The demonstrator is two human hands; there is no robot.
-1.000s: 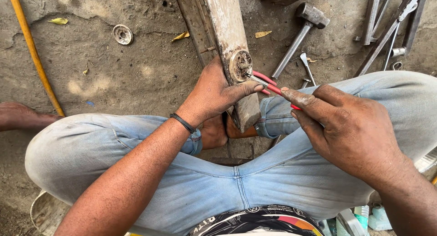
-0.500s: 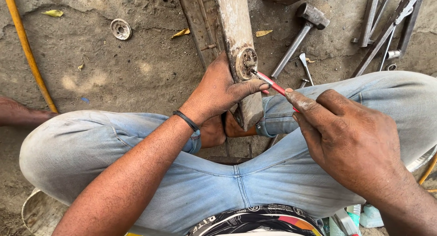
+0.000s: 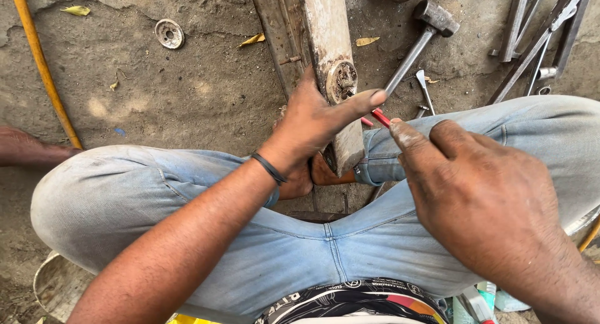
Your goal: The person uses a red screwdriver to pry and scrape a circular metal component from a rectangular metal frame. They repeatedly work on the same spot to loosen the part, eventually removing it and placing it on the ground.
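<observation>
Red tool handle (image 3: 377,118); pale blue jeans (image 3: 300,255); yellow, perhaps hose (image 3: 44,68).

Seated person on the ground, a wooden beam (image 3: 325,55) running up the middle between the knees.

The left hand (image 3: 315,121) wraps the beam just below its round fitting (image 3: 342,81), thumb lying across toward 3 o'clock. The right hand (image 3: 481,199) sits at 4 o'clock of it, holding a thin tool (image 3: 377,118) whose tip lies just beside the thumb. A hammer (image 3: 417,46) lies at 1 o'clock of the fitting; long metal tools (image 3: 537,36) lie further out at 2 o'clock. A small disc (image 3: 169,33) rests on the ground at 10 o'clock, a hose (image 3: 44,68) beyond it at 9 o'clock.
</observation>
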